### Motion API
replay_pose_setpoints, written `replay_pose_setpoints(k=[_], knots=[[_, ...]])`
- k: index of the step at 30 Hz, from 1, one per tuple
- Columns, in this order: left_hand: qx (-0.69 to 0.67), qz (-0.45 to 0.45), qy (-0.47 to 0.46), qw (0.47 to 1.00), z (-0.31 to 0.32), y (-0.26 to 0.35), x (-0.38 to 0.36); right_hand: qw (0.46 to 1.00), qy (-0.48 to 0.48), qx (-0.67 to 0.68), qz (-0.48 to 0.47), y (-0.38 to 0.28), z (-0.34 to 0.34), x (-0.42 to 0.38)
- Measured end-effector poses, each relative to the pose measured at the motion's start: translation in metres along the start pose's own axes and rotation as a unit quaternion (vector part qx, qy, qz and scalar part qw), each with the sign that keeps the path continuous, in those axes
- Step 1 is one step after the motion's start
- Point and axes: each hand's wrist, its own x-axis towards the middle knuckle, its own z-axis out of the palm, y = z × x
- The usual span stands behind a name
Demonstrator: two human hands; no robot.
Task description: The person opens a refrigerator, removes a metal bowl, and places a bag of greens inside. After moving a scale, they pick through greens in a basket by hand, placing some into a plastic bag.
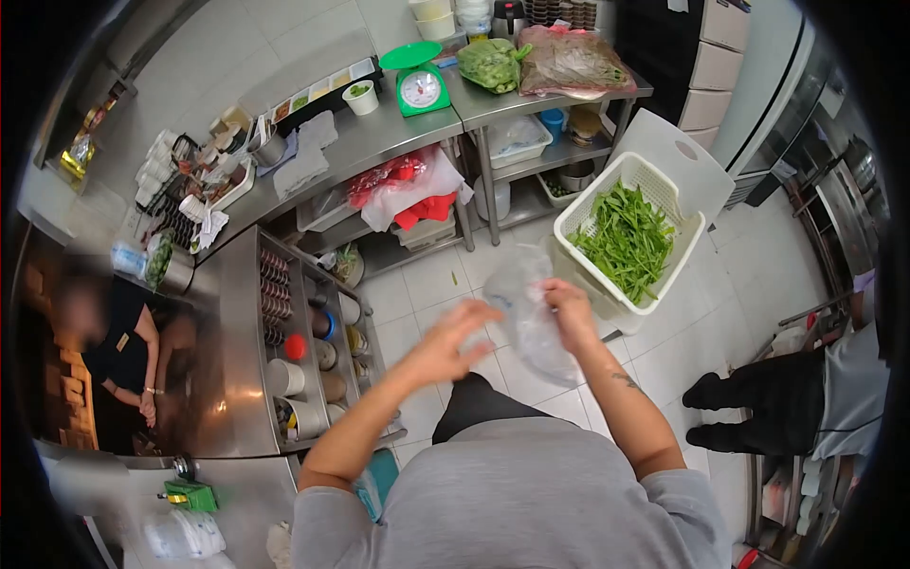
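Observation:
A clear plastic bag (536,327) hangs in front of my body, over the tiled floor. My right hand (567,308) grips its upper edge with closed fingers. Just left of the bag, my left hand (445,346) has its fingers spread and slightly blurred, holding nothing. Ahead and to the right stands a white perforated basket (697,232), with cut green leafy stems (621,242) inside. The bag looks empty, though blur hides its detail.
A green scale (420,88), a bag of greens (491,64) and a large wrapped bundle (573,62) rest on the steel counter (398,128). One person (123,351) stands at far left, another (796,398) at right. Shelves (313,332) line the left side.

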Motion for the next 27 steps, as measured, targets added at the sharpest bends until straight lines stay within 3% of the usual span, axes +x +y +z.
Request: replay_pose_setpoints(k=[2,4,5,6,8,10,13,15,20,21,23,25,26,27], knots=[[0.149,0.006,0.040,0.988,-0.050,-0.040,0.022,0.994,0.077,-0.068,-0.028,-0.021,-0.018,0.021],[0.347,0.046,0.083,0.933,-0.116,-0.087,0.043,0.972,0.105,-0.164,-0.129,-0.031,-0.033,0.058],[0.368,0.026,0.126,0.921,-0.148,-0.118,0.049,0.929,0.137,-0.241,-0.245,-0.033,-0.036,0.083],[0.389,0.009,0.170,0.906,-0.181,-0.150,0.054,0.925,0.146,-0.281,-0.209,-0.044,-0.031,0.101],[0.442,-0.090,0.191,0.872,-0.257,-0.202,0.066,0.909,0.166,-0.358,-0.135,-0.072,-0.016,0.134],[0.512,-0.180,0.247,0.803,-0.323,-0.276,0.069,0.885,0.163,-0.391,-0.195,-0.072,-0.003,0.195],[0.554,-0.320,0.238,0.731,-0.371,-0.352,0.080,0.852,0.139,-0.444,-0.239,-0.091,0.044,0.270],[0.479,-0.384,0.204,0.763,-0.377,-0.382,0.094,0.871,0.101,-0.420,-0.233,-0.121,0.090,0.318],[0.378,-0.359,0.201,0.830,-0.366,-0.414,0.129,0.961,-0.027,-0.216,-0.168,-0.153,0.160,0.457],[0.245,-0.355,0.271,0.860,-0.369,-0.415,0.146,0.972,-0.045,-0.182,-0.143,-0.173,0.178,0.470],[-0.035,-0.324,0.387,0.863,-0.384,-0.398,0.189,0.987,-0.082,-0.096,-0.099,-0.204,0.209,0.494],[-0.085,-0.276,0.409,0.865,-0.404,-0.310,0.266,0.990,-0.127,-0.003,-0.058,-0.223,0.229,0.511],[-0.096,-0.170,0.332,0.923,-0.419,-0.289,0.297,0.991,-0.118,0.003,-0.057,-0.217,0.234,0.522],[-0.037,-0.145,0.345,0.926,-0.423,-0.278,0.329,0.992,-0.109,0.012,-0.059,-0.205,0.237,0.538]])
